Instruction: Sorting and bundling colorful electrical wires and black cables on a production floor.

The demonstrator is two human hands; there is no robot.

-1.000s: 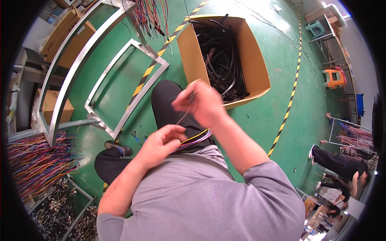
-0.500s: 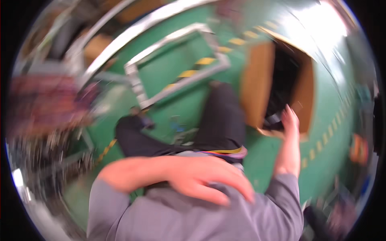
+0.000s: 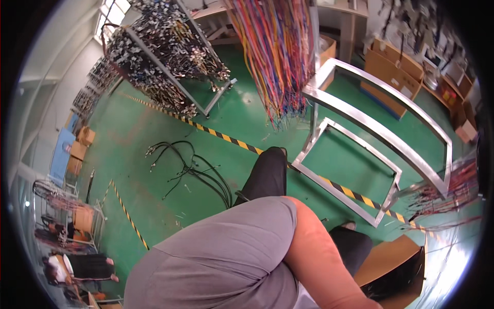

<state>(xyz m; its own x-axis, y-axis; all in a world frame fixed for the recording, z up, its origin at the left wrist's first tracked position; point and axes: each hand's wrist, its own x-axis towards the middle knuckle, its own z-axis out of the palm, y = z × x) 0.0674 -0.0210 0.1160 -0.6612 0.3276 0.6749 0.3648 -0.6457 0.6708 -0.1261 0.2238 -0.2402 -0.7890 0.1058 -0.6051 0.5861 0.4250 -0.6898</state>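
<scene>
The green floor (image 3: 123, 170) of a crowded workshop fills most of the view, crossed by a yellow-and-black striped line (image 3: 221, 135) that runs on beneath a metal frame (image 3: 378, 122) at right. The frame, with its curved upper bars and a rectangle below, stands just past the person's dark-trousered knees (image 3: 270, 172). Loose black cables (image 3: 191, 170) sprawl over the floor left of the nearer knee, their near ends hidden behind the leg and the body.

Behind, a long curtain of coloured wires (image 3: 272, 56) hangs close to the frame, and farther left a rack (image 3: 167, 64) is thick with dark wires and pale connectors. More coloured wires (image 3: 453, 188) fan out at the right edge. Cardboard cartons (image 3: 393, 72) stand beyond the frame; at lower left, well apart, is a co-worker (image 3: 69, 269).

The grey shirt (image 3: 221, 247) blocks the lower middle. A bare forearm (image 3: 324, 262) reaches down out of the picture beside an open cardboard box (image 3: 388, 256) with dark, glossy contents (image 3: 399, 283), at lower right. Neither the left hand nor the right hand is in sight — whether the grip of either is clenched or released I cannot tell.
</scene>
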